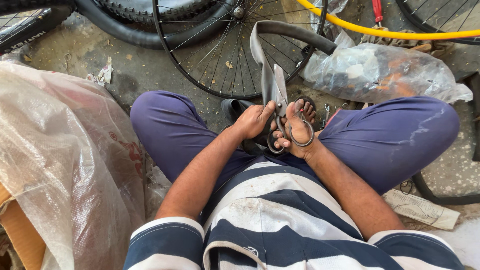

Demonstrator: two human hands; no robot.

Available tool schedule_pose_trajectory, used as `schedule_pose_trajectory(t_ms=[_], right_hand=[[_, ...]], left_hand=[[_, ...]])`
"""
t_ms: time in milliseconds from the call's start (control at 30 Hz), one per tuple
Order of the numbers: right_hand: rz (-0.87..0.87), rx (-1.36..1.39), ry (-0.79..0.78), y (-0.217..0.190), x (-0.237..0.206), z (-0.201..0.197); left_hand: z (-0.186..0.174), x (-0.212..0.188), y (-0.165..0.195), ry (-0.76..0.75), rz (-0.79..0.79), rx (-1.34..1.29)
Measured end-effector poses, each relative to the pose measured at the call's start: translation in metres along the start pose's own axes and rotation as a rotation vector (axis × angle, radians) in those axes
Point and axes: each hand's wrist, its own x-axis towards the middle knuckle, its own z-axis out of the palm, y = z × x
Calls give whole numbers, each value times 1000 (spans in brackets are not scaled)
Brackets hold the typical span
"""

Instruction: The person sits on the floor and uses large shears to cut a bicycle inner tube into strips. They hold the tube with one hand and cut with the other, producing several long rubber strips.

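I sit on the floor with my knees apart. My right hand (299, 131) grips the ring handles of a pair of large metal scissors (280, 95), blades pointing away from me. The blades close on a flattened strip of a black rubber inner tube (295, 31) that loops up and off to the right. My left hand (254, 120) pinches the tube's lower part just left of the scissor blades. Both hands meet between my knees, above my foot in a black sandal (235, 107).
A spoked bicycle wheel (220, 55) lies on the concrete ahead, with tyres behind it and a yellow hose (400, 34) at top right. A clear plastic bag of parts (380, 70) sits to the right, a large plastic-wrapped bundle (60, 160) to the left, a folded paper (422, 209) by my right thigh.
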Motion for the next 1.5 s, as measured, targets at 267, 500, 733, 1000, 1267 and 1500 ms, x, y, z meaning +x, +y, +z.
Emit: schedule_pose_trajectory(t_ms=[267, 500, 733, 1000, 1267, 1500], right_hand=[[82, 23, 73, 1, 6, -7], [136, -30, 231, 23, 15, -3], [208, -103, 219, 24, 19, -1], [54, -214, 55, 36, 13, -1], [170, -106, -27, 42, 27, -12], [62, -234, 20, 49, 23, -19]], left_hand=[[6, -20, -1, -89, 52, 58], [-29, 27, -14, 74, -107, 706], [-37, 144, -19, 362, -500, -393], [-25, 109, -43, 451, -58, -1131], [-18, 79, -36, 603, 20, -762], [0, 75, -43, 711, 6, -401]])
